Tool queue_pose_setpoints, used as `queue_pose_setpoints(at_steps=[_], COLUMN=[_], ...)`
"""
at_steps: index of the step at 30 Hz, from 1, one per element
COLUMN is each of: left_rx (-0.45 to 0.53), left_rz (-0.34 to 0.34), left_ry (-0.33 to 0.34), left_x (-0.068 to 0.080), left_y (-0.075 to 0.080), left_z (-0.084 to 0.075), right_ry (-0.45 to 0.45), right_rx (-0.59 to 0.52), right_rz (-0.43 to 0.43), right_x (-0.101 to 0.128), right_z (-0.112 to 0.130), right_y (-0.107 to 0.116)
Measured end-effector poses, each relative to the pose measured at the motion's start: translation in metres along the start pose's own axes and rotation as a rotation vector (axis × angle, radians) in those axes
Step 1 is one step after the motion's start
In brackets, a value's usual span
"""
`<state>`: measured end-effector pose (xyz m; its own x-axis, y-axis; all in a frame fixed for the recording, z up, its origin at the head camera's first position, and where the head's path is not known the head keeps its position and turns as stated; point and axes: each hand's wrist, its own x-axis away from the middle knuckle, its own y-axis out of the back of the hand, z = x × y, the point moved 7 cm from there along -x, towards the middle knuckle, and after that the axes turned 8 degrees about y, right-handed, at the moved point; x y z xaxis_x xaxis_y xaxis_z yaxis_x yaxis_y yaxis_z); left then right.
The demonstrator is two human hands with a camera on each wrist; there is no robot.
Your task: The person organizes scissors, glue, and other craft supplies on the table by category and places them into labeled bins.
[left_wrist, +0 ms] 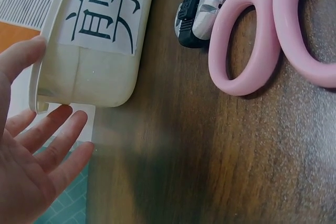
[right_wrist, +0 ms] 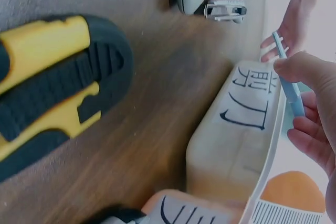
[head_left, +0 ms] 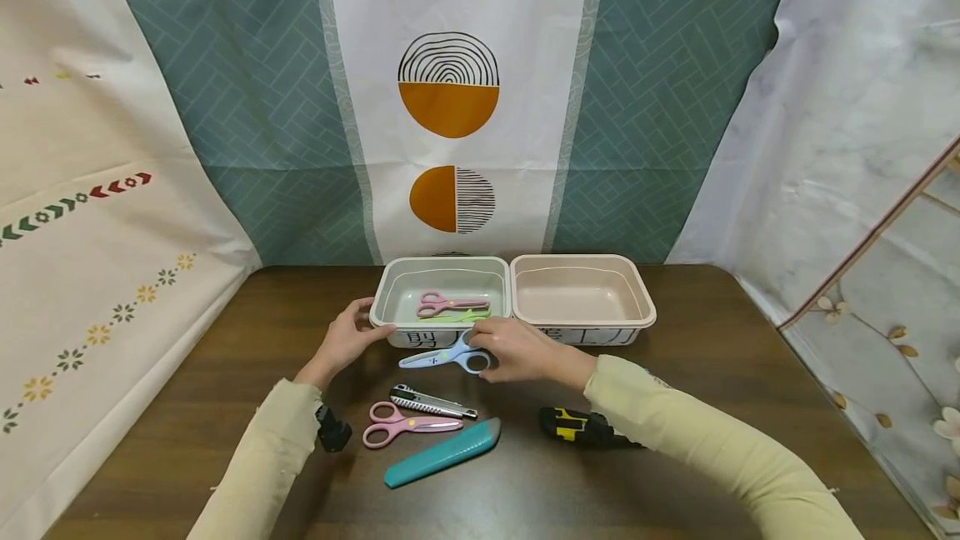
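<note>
My right hand [head_left: 517,348] pinches light blue scissors [head_left: 435,358] by the handle, blades pointing left, in front of the pale green bin [head_left: 382,294]. In the right wrist view the scissors [right_wrist: 286,77] appear edge-on between thumb and fingers. My left hand [head_left: 348,340] is at the bin's left front corner; the left wrist view shows the thumb on the rim and the fingers extended beside the end wall. Inside the bin lie pink scissors [head_left: 450,304] and a light green item [head_left: 468,317], partly hidden by the front rim.
A beige bin [head_left: 645,307] adjoins the green one on the right. On the brown table [head_left: 300,482] lie a silver-and-black box cutter [head_left: 431,402], pink scissors [head_left: 412,424], a teal cutter [head_left: 442,454] and a black-and-yellow cutter [head_left: 577,426], partly under the right sleeve. Patterned cloth hangs behind.
</note>
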<state>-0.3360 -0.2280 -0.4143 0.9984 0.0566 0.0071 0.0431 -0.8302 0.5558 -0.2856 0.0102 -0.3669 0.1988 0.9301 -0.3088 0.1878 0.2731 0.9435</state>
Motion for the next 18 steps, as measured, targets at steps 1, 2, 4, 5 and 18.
queue_pose_setpoints(at_steps=[1, 2, 4, 5, 18], left_rx=[0.0, 0.0, -0.002, -0.003, -0.021], left_rz=[0.0, 0.001, 0.002, 0.003, -0.002], left_ry=[-0.001, -0.003, -0.008, -0.011, -0.014], left_x=[0.0, -0.001, -0.001, -0.001, 0.0], left_y=[0.0, 0.0, 0.001, 0.001, -0.001], left_z=[0.0, 0.0, -0.001, -0.002, 0.001], right_ry=[-0.002, -0.001, 0.0, 0.001, -0.006], right_rx=[0.003, 0.006, 0.01, 0.014, 0.017], right_rz=[0.005, 0.004, -0.005, -0.012, -0.077], right_x=[0.001, 0.001, 0.002, 0.002, 0.007], right_z=[-0.002, -0.004, -0.007, -0.008, -0.024], right_y=[0.0, 0.001, 0.004, 0.005, 0.025])
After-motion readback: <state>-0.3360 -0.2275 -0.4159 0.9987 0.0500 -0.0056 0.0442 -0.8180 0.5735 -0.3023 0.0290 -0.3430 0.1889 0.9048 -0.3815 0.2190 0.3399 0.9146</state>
